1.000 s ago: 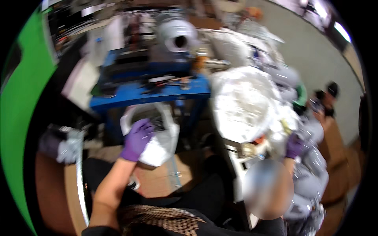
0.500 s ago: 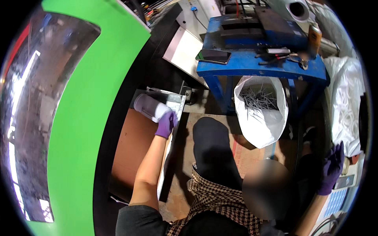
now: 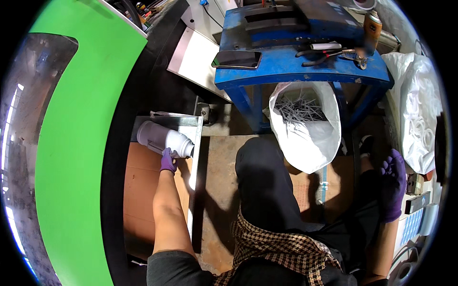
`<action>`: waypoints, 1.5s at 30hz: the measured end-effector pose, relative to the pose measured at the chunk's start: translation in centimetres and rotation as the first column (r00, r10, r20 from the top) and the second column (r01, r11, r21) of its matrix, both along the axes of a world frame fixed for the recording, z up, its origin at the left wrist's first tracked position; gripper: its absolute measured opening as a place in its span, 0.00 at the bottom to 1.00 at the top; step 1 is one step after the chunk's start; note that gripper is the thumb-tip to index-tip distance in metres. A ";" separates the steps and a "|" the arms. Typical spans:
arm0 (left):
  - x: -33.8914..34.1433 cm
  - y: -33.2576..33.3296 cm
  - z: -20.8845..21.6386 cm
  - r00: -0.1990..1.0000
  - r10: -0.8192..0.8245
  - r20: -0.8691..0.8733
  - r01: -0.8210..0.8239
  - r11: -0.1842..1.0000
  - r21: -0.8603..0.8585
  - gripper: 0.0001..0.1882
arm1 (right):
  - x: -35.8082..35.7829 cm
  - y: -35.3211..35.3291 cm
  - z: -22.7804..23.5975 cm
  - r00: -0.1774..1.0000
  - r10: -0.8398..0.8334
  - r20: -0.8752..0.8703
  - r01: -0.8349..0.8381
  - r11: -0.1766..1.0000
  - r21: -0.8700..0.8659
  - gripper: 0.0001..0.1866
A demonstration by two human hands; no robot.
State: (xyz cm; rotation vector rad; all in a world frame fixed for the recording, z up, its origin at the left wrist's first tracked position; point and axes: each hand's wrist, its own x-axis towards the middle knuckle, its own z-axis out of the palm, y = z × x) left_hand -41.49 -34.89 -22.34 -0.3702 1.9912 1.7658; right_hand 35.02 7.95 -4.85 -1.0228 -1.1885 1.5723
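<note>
My left hand [image 3: 168,160], in a purple glove, is at the near side of a pale, jug-shaped plastic part [image 3: 177,139]. Its fingers are bent against that edge, close to the narrower end, and seem to grip it. The part lies on its side, its wide translucent end to the left and a dark tip at the right. Under it is a metal-edged tray [image 3: 196,157] lined with brown cardboard [image 3: 140,176]. Away to the right, my right hand [image 3: 394,186], also purple-gloved, is raised with nothing in it, its fingers extended beside a small box-like item [image 3: 418,202].
A green machine panel [image 3: 71,143] fills the left. Ahead stands a blue metal table [image 3: 305,76] with a phone [image 3: 237,59], pliers [image 3: 324,57] and a spray can [image 3: 372,32]. Below it is a white sack [image 3: 310,148] of thin grey plastic pieces; another bag [image 3: 415,109] holds white rings.
My left hand has moved from the part's narrow end to its near side, uncovering the dark tip. My right hand's fingers are seen more clearly. The whole view has shifted.
</note>
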 end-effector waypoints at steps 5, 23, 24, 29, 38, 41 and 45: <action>3.8 -0.3 3.2 0.765 0.174 -0.620 -0.091 0.982 0.163 0.19 | -4.2 -2.6 1.2 0.996 -0.012 -0.094 -0.002 0.989 -0.145 0.15; 41.1 13.2 36.6 0.447 -0.370 -0.814 0.717 0.692 0.079 0.26 | -14.1 -13.6 14.4 0.883 0.343 0.321 -0.438 0.355 0.826 0.36; 42.0 15.0 37.2 0.363 -0.402 -0.841 0.769 0.639 0.026 0.28 | -13.1 -13.2 14.5 0.929 0.178 0.323 -0.359 0.231 0.904 0.36; 46.3 21.5 34.9 0.528 -0.592 -0.609 0.849 0.385 0.361 0.24 | -7.7 -13.7 12.1 0.921 0.070 0.383 -0.355 0.551 0.755 0.35; 51.8 21.1 22.8 -0.391 -0.771 -0.503 0.859 -0.111 -0.499 0.56 | -4.1 -14.6 2.2 0.888 0.342 0.307 -0.381 0.922 0.075 0.19; 53.7 21.8 18.4 -0.160 -0.712 -0.683 0.840 0.265 -0.473 0.63 | -5.4 -14.8 0.6 0.934 0.275 0.229 -0.290 0.956 0.035 0.19; 53.1 22.4 16.1 -0.142 -0.627 -0.766 0.846 0.324 -0.422 0.47 | -4.4 -15.0 1.8 0.833 0.374 0.407 -0.401 0.916 -0.021 0.22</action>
